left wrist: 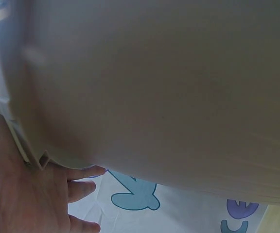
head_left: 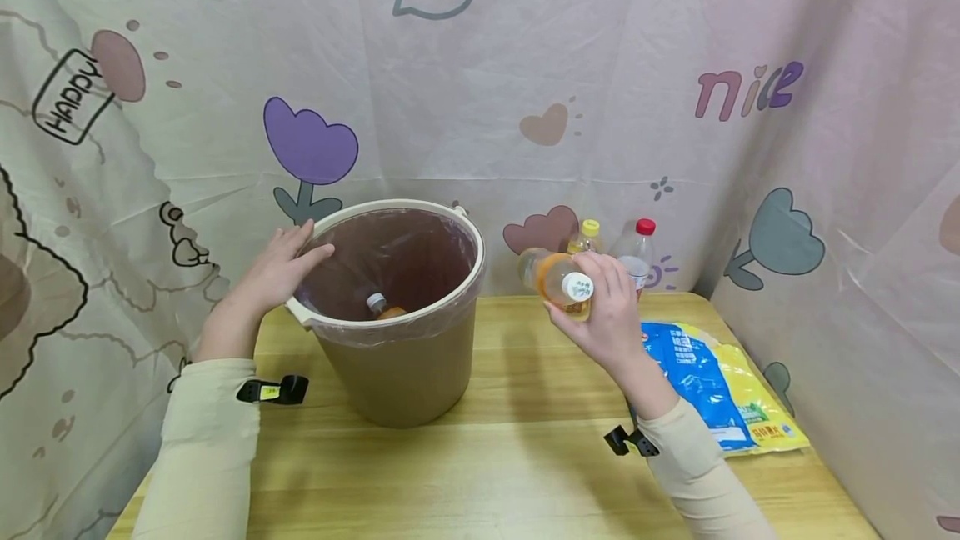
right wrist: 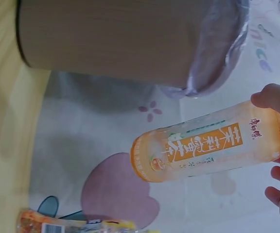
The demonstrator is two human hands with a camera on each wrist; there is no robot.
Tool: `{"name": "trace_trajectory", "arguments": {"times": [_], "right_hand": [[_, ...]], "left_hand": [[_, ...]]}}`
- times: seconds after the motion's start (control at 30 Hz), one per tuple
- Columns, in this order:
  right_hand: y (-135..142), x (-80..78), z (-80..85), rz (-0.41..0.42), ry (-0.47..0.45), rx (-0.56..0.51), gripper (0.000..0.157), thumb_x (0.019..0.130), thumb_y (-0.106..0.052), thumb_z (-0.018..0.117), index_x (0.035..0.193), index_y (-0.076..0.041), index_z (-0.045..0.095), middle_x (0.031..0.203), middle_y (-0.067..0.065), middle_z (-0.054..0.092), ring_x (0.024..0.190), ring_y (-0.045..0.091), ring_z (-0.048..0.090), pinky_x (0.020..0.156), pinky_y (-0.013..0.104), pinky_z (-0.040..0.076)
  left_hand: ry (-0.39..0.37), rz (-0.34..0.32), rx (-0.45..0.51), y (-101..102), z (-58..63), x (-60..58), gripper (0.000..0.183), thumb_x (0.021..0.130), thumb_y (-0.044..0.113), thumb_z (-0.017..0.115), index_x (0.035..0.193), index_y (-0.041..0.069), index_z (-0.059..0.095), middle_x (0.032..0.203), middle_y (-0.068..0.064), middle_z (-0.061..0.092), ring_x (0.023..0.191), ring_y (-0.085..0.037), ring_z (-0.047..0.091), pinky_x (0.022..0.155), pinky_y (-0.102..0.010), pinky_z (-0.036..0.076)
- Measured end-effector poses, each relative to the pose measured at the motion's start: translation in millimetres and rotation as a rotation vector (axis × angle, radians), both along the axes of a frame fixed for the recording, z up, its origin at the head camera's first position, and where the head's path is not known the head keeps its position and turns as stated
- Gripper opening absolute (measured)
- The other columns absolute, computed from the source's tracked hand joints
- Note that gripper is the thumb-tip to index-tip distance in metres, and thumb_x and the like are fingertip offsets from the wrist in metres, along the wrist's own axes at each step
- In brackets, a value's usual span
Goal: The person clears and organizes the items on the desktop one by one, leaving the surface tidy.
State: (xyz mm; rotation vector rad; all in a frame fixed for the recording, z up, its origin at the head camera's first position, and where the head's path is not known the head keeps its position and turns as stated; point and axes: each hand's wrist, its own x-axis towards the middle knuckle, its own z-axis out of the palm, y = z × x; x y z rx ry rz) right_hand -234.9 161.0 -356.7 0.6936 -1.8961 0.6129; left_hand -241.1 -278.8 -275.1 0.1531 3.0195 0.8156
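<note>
My right hand [head_left: 607,307] grips a plastic bottle [head_left: 557,275] with an orange label and white cap, held tilted in the air to the right of a brown trash bin [head_left: 397,373]. In the right wrist view the bottle [right wrist: 205,143] looks see-through, with fingers and thumb around its cap end. My left hand [head_left: 277,269] rests on the left side of the bin's pale rim, thumb over the edge and fingers extended along the outside. A clear liner covers the rim. Inside the bin lies another bottle [head_left: 384,307] with a white cap, partly hidden by the front rim.
Behind my right hand stand a yellow-capped bottle [head_left: 590,232] and a red-capped bottle [head_left: 637,257]. A blue package [head_left: 690,382] and a yellow package [head_left: 757,398] lie flat at the right of the wooden table [head_left: 450,482]. A printed curtain [head_left: 465,107] surrounds the table's back and sides.
</note>
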Motion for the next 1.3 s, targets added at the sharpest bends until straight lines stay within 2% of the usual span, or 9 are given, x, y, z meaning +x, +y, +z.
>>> {"name": "trace_trajectory", "arguments": {"times": [0.17, 0.27, 0.5, 0.63, 0.87, 1.3], "right_hand": [[-3, 4.9, 10.7, 0.029, 0.031, -0.048, 0.064, 0.081, -0.043, 0.07, 0.123, 0.003, 0.054, 0.119, 0.022, 0.059, 0.112, 0.04, 0.051, 0.096, 0.052, 0.039], [-6, 7.6, 17.2, 0.054, 0.047, -0.094, 0.065, 0.082, -0.045, 0.07, 0.123, 0.003, 0.055, 0.119, 0.022, 0.059, 0.112, 0.039, 0.051, 0.097, 0.047, 0.039], [-11, 12.4, 32.9, 0.127, 0.089, -0.215, 0.066, 0.08, -0.042, 0.074, 0.121, 0.005, 0.054, 0.116, 0.023, 0.059, 0.111, 0.037, 0.05, 0.102, 0.037, 0.036], [-14, 15.9, 42.2, 0.16, 0.082, -0.275, 0.068, 0.081, -0.045, 0.074, 0.122, 0.004, 0.052, 0.117, 0.024, 0.056, 0.113, 0.035, 0.048, 0.1, 0.031, 0.037], [-26, 20.5, 55.9, 0.232, 0.092, -0.355, 0.069, 0.079, -0.043, 0.076, 0.122, 0.005, 0.051, 0.119, 0.025, 0.054, 0.117, 0.027, 0.048, 0.098, 0.029, 0.041], [-53, 25.6, 63.7, 0.451, -0.016, -0.38, 0.078, 0.081, -0.041, 0.077, 0.127, 0.011, 0.043, 0.124, 0.029, 0.051, 0.12, 0.02, 0.05, 0.1, 0.027, 0.05]], "left_hand": [[-0.005, 0.004, 0.001, 0, -0.1, -0.7, 0.08, 0.101, 0.057, 0.028, 0.156, 0.008, -0.001, 0.161, -0.027, -0.003, 0.147, -0.047, -0.015, 0.113, -0.073, -0.001], [-0.006, 0.004, 0.0, 0, -0.4, -1.2, 0.08, 0.101, 0.058, 0.028, 0.156, 0.008, -0.001, 0.161, -0.026, -0.003, 0.147, -0.047, -0.015, 0.113, -0.073, -0.001], [-0.004, 0.001, -0.003, 0, -0.8, -1.6, 0.08, 0.101, 0.057, 0.027, 0.156, 0.007, -0.001, 0.161, -0.027, -0.002, 0.147, -0.048, -0.015, 0.113, -0.073, 0.0], [-0.003, 0.003, 0.001, 0, -0.6, -0.6, 0.08, 0.101, 0.058, 0.028, 0.156, 0.008, -0.001, 0.16, -0.028, -0.003, 0.147, -0.048, -0.014, 0.113, -0.073, 0.0], [0.002, 0.003, 0.01, 0, -0.8, -1.4, 0.08, 0.101, 0.058, 0.028, 0.156, 0.008, -0.001, 0.16, -0.028, -0.002, 0.147, -0.048, -0.015, 0.112, -0.073, -0.001], [0.008, 0.002, -0.003, 0, -1.3, -2.0, 0.08, 0.101, 0.057, 0.027, 0.156, 0.006, 0.0, 0.16, -0.028, 0.0, 0.147, -0.049, -0.013, 0.112, -0.074, 0.0]]}}
